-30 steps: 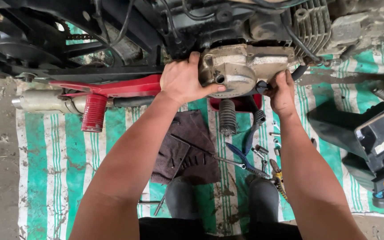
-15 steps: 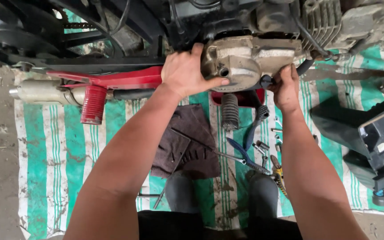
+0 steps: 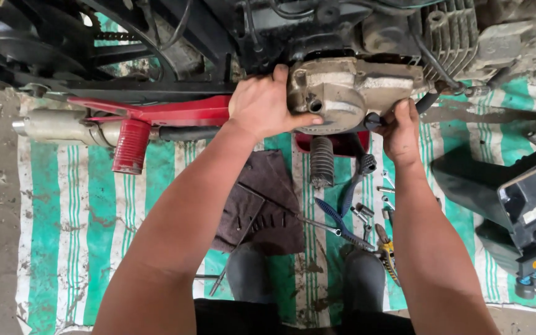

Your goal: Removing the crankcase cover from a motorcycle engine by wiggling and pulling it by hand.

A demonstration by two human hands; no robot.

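Note:
A motorcycle lies over a green-and-white striped tarp. My left hand grips the left edge of the grey metal engine side cover, thumb pressed on its lower front. My right hand is closed around a dark part at the cover's lower right edge; what it holds there is partly hidden. Finned cylinder sits just right of the cover.
A red frame bar and red shock spring lie left, with a silver exhaust. A dark cloth, blue pliers, yellow-handled pliers, sockets and a black footpeg lie below. Black body panels stand right.
The view has shifted slightly, so the engine sits a little to the right in frame. Both hands stay on the engine cover in nearly the same grip.

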